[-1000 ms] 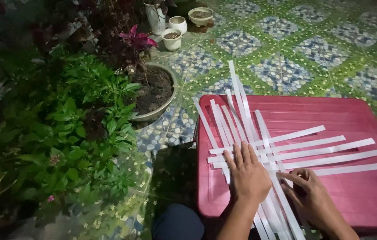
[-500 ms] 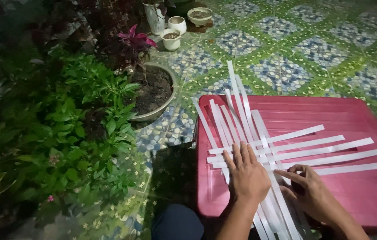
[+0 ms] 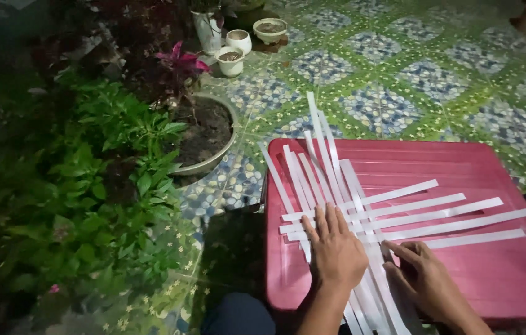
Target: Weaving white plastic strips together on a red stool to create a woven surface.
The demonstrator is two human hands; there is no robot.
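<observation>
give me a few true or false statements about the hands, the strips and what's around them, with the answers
1. The left hand lies flat on the white strips. True.
2. The strips rest on a blue lid. False: the lid is red.
3. The right hand is raised well clear of the strips. False: its fingers touch them.
4. The strips cross one another, some lengthwise, some sideways. True.
5. Small white pots stand on the patterned tile floor. True.
6. The large round planter sits right of the lid. False: it is left.

our left hand point(image 3: 336, 248) flat, palm down, fingers together, pointing forward. our right hand point(image 3: 427, 279) beside it, fingers curled, fingertips pressed down.
</observation>
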